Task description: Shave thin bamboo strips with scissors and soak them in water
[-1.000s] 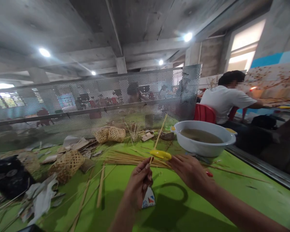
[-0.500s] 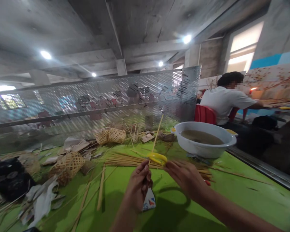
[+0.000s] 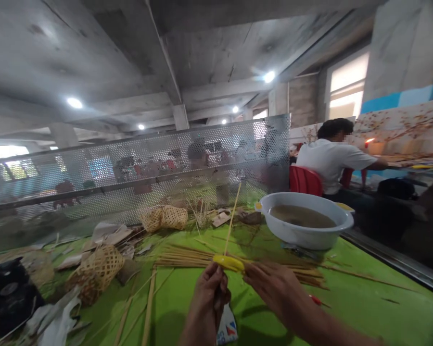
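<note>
1. No writing can be read; only a red and blue mark is seen on a small white packet [image 3: 228,330] lying on the green table [image 3: 364,307] below the hands.
2. One thin bamboo strip [image 3: 232,218] is pinched at its lower end by the curled fingers of the left hand [image 3: 206,300]; the strip rises upright, tilted slightly right, above the table's near middle.
3. One yellow tool [image 3: 228,262] is held at its right end by the right hand [image 3: 274,290], fingers pressed together on it; the tool is laid across the strip's base, touching it.
4. One bundle of strips [image 3: 238,259] is laid flat on the table just behind the hands; its strips are too many to count.
5. One white basin [image 3: 305,226] of murky water is stood right of the bundle.
6. Three woven baskets are counted: one [image 3: 99,269] at left, two [image 3: 164,217] by the mesh screen [image 3: 140,168].
7. One seated person in a white shirt [image 3: 330,156] is seen beyond the basin, on a red chair [image 3: 305,180].
8. One dark heap [image 3: 7,293] is seen at far left; what it is cannot be told.
</note>
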Demonstrator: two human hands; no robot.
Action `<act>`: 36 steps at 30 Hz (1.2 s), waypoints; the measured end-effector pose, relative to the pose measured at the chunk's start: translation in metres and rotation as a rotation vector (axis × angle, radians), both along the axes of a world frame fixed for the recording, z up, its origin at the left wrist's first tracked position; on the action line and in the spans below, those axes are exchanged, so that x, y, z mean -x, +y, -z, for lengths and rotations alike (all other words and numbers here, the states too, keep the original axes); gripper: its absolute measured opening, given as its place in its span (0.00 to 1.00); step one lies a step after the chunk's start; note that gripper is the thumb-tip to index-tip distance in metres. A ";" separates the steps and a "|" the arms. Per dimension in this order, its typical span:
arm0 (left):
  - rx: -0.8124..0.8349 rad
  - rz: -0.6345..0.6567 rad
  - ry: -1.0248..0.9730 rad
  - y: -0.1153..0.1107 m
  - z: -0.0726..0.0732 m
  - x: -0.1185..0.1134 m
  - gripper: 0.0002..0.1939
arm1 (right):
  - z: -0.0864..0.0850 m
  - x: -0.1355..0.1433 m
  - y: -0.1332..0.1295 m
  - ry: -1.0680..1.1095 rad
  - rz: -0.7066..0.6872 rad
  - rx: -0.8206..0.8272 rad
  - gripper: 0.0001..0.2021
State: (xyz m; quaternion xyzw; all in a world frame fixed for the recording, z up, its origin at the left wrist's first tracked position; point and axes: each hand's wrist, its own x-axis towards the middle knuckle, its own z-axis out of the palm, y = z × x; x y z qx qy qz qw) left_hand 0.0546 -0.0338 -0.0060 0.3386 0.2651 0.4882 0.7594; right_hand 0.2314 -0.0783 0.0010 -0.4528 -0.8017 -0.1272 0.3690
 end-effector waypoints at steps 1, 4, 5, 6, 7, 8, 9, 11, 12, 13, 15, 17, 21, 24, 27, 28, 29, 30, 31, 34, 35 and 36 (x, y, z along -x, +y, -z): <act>0.004 0.005 0.004 0.000 0.001 0.000 0.19 | 0.000 -0.002 0.001 0.010 0.000 -0.015 0.12; -0.010 0.044 0.030 -0.001 0.000 -0.002 0.23 | -0.001 -0.019 0.009 0.073 0.099 -0.050 0.13; -0.022 0.069 0.042 -0.002 -0.001 -0.002 0.24 | -0.002 -0.026 0.012 0.094 0.147 -0.054 0.14; -0.034 0.085 0.045 -0.002 -0.002 -0.002 0.25 | -0.003 -0.031 0.013 0.112 0.183 -0.055 0.14; -0.041 0.091 0.039 -0.003 -0.002 -0.002 0.25 | -0.003 -0.033 0.014 0.123 0.203 -0.049 0.14; -0.042 0.092 0.032 -0.003 -0.003 -0.002 0.25 | -0.003 -0.033 0.013 0.125 0.201 -0.042 0.14; -0.040 0.087 0.025 -0.003 -0.003 -0.001 0.25 | -0.002 -0.030 0.012 0.119 0.180 -0.032 0.14; -0.024 0.052 0.009 -0.003 -0.002 0.001 0.24 | 0.001 -0.019 0.007 0.091 0.119 -0.008 0.13; -0.016 0.031 0.004 -0.003 -0.002 0.002 0.22 | 0.003 -0.013 0.005 0.073 0.090 0.003 0.12; -0.013 0.017 0.002 -0.003 -0.001 0.003 0.20 | 0.004 -0.008 0.003 0.057 0.064 0.011 0.12; -0.019 0.010 -0.007 -0.003 -0.001 0.003 0.16 | 0.005 -0.005 0.001 0.039 0.030 0.022 0.11; -0.025 0.043 0.011 -0.004 -0.002 0.002 0.17 | 0.002 -0.011 0.003 0.052 0.041 0.018 0.11; -0.043 0.101 0.069 -0.006 -0.007 0.000 0.23 | -0.004 -0.034 0.011 0.127 0.204 0.004 0.12; -0.049 0.089 0.058 -0.005 -0.009 0.001 0.23 | -0.002 -0.031 0.010 0.119 0.208 0.007 0.12; -0.032 0.048 0.011 -0.002 -0.007 0.001 0.16 | 0.005 -0.011 0.003 0.080 0.085 0.015 0.12; -0.023 0.040 -0.001 -0.001 -0.006 0.001 0.12 | 0.006 -0.005 0.001 0.066 0.045 0.021 0.12; -0.015 0.038 -0.010 -0.001 -0.006 0.001 0.09 | 0.008 -0.002 0.000 0.057 0.017 0.022 0.12; -0.009 0.040 -0.017 -0.001 -0.005 0.001 0.08 | 0.008 -0.001 -0.001 0.055 0.006 0.021 0.12; -0.009 0.043 -0.021 -0.001 -0.005 0.001 0.07 | 0.008 -0.002 0.000 0.055 0.008 0.025 0.13; -0.024 0.068 -0.010 -0.004 -0.006 0.001 0.16 | 0.004 -0.017 0.006 0.095 0.100 0.022 0.13; -0.029 0.082 0.004 -0.005 -0.007 0.001 0.20 | 0.003 -0.022 0.008 0.112 0.136 0.025 0.13; -0.036 0.092 0.013 -0.005 -0.008 0.001 0.21 | 0.003 -0.025 0.009 0.125 0.161 0.029 0.13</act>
